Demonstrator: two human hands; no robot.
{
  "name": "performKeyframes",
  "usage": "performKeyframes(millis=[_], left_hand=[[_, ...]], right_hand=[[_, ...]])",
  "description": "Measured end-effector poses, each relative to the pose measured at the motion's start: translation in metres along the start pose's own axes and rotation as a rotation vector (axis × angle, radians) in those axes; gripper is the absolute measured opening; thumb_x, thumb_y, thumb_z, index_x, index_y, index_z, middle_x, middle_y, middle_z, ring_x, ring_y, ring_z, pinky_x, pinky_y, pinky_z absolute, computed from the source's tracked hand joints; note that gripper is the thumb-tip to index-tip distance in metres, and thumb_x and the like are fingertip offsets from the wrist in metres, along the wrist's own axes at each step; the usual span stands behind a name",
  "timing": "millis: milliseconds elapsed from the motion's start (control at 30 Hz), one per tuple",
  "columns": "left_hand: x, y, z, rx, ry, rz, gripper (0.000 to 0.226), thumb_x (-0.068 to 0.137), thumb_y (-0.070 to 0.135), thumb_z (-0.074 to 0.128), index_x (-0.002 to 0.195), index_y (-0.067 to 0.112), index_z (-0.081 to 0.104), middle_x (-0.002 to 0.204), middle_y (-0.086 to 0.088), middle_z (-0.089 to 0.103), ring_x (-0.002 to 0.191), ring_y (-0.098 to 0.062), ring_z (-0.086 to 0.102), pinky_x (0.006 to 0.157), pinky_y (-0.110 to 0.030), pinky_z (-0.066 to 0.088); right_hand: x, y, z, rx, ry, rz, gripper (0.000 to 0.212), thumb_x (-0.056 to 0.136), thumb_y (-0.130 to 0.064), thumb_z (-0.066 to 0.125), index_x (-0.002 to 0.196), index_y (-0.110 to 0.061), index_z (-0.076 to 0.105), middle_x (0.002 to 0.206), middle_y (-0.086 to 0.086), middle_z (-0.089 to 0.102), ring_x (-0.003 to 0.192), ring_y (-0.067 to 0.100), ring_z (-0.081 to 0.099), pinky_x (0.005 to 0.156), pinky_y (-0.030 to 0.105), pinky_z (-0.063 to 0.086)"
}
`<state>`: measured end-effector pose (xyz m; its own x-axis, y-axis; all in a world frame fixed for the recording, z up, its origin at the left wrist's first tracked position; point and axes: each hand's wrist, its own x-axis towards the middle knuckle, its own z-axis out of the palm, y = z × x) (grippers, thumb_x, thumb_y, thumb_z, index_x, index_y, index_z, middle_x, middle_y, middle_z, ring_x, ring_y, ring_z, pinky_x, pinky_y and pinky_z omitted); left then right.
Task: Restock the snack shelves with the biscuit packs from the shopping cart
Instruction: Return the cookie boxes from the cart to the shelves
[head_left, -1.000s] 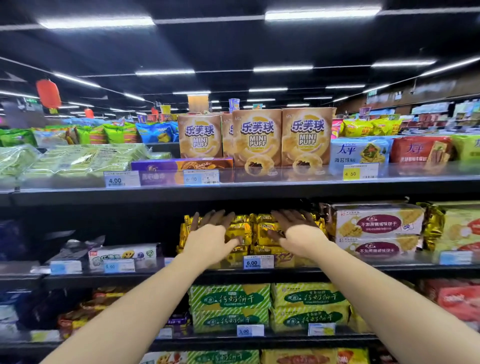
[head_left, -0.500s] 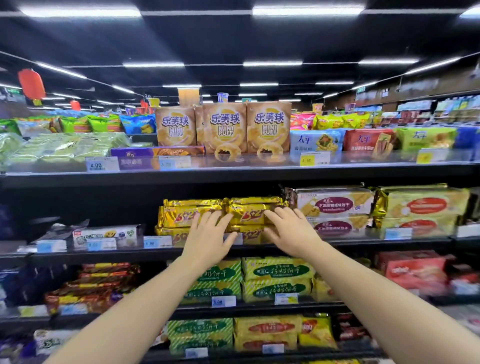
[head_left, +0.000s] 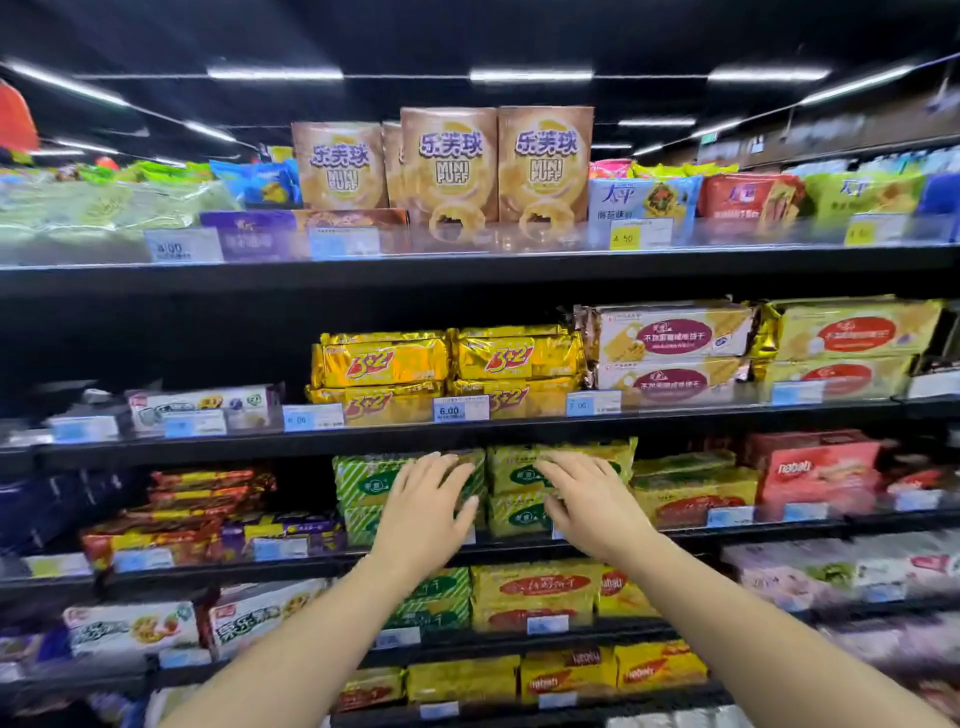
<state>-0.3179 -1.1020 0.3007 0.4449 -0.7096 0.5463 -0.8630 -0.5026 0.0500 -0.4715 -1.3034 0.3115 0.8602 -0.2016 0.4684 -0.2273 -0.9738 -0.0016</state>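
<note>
Store shelves (head_left: 467, 439) | our left hand (head_left: 422, 512) and right hand (head_left: 592, 506) apart, fingers spread, empty | before green biscuit packs (head_left: 363, 480)

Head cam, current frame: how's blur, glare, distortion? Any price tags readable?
Head view: the wide-angle lens bows the shelf edges toward the frame sides; motion blur smears the sides and lower rows; the centre is sharper, with the gold packs and the 6.00 tag readable; ceiling lights bloom and streak; the clear lip reflects the puff boxes; left hand and right hand are slightly soft.
</note>
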Motion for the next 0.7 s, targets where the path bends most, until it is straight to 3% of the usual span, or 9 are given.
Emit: performKeyframes(millis=[200, 467, 700], left_hand=[[-0.050, -0.037, 0.048, 0.039, -0.117, -0.144, 0.057, 0.101, 0.049, 0.044, 0.152, 0.026, 0.040, 0.157, -0.004, 0.039, 0.147, -0.026, 0.030, 0.121, -0.044, 0.025], [-0.066, -0.090, 0.070, 0.085, -0.178, -0.376, 0.064, 0.101, 0.049, 0.039, 0.156, 0.017, 0.031, 0.158, -0.012, 0.034, 0.144, -0.030, 0.033, 0.113, -0.046, 0.036], [-0.067, -0.104, 0.077, 0.106, -0.202, -0.383, 0.063, 0.101, 0.050, 0.035, 0.151, 0.012, 0.034, 0.154, -0.007, 0.037, 0.140, -0.026, 0.038, 0.115, -0.046, 0.032]], right_hand=[[-0.018, -0.035, 0.070, 0.018, -0.115, -0.026, 0.050, 0.101, -0.038, 0.046, 0.149, -0.024, 0.044, 0.155, -0.001, 0.042, 0.145, 0.022, 0.035, 0.117, 0.041, 0.027], [0.013, -0.061, 0.118, 0.015, -0.302, -0.053, 0.061, 0.105, -0.040, 0.035, 0.159, -0.021, 0.017, 0.166, 0.004, 0.018, 0.153, 0.023, 0.017, 0.124, 0.042, 0.015], [0.025, -0.072, 0.138, -0.018, -0.340, -0.013, 0.061, 0.104, -0.042, 0.034, 0.156, -0.013, 0.020, 0.161, 0.007, 0.026, 0.146, 0.027, 0.025, 0.120, 0.046, 0.022]])
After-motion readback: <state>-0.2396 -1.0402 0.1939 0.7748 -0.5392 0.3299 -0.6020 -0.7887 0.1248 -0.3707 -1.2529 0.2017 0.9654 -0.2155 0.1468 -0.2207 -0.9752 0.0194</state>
